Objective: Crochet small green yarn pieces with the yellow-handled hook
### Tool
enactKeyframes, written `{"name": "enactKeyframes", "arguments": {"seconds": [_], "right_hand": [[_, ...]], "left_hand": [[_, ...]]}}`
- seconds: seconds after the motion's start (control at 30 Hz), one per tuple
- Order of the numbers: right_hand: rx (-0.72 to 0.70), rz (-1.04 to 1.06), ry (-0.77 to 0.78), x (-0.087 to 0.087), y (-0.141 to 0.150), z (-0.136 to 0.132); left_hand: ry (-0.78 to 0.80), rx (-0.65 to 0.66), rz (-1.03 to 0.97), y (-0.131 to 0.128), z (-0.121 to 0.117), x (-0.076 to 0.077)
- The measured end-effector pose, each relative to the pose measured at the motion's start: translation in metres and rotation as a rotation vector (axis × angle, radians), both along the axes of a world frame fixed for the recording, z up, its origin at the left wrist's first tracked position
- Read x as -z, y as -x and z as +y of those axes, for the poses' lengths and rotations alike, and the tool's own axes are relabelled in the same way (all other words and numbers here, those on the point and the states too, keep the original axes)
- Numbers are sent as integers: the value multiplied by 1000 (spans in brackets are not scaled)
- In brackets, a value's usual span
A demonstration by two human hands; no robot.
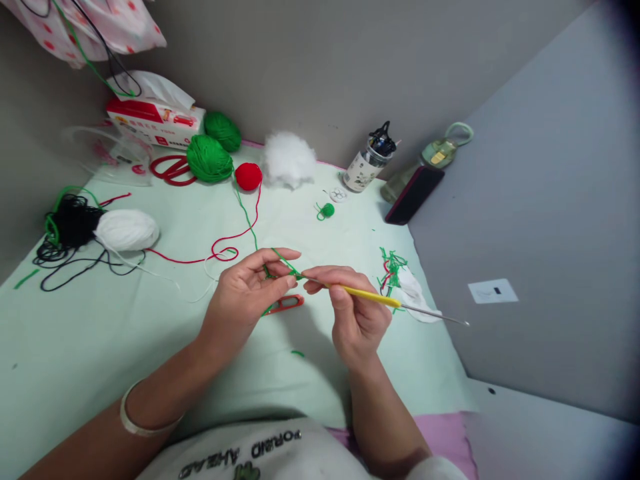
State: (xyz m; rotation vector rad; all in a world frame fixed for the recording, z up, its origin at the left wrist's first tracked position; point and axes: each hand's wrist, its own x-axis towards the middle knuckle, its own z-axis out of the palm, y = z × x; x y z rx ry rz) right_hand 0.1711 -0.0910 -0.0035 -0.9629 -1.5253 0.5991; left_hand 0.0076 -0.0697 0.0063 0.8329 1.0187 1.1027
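Note:
My right hand (357, 313) is closed around a crochet hook (373, 295) with a yellow handle and metal ends. The hook's left tip meets a small piece of green yarn work (296, 273), which my left hand (245, 287) pinches. A strand of green yarn (245, 212) runs over my left index finger and back to a green yarn ball (209, 159). Just below my hands lies an orange-handled tool (286, 304), partly hidden by my left hand.
Behind are a red yarn ball (249, 177), white stuffing (289, 159), red scissors (173, 170) and a tissue pack (155, 123). White yarn (127, 230) and black yarn (75, 223) lie left. Yarn scraps (393, 267), a phone (415, 195) and a jar (367, 167) stand or lie right.

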Motion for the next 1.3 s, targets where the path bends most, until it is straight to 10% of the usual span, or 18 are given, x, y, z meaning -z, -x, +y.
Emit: {"name": "enactKeyframes", "arguments": {"seconds": [0.77,0.93,1.13,1.3], "right_hand": [[-108,-248,-130,-2,-5,2],[-27,-52,-203,-3,8,1],[-82,350,70,-30,12,14],[18,-54,-207,-49,13,20]], "left_hand": [[-139,-6,239,2,0,-3],[-64,36,174,2,4,-23],[-151,124,102,9,14,-49],[-215,81,75,9,23,-58]]}}
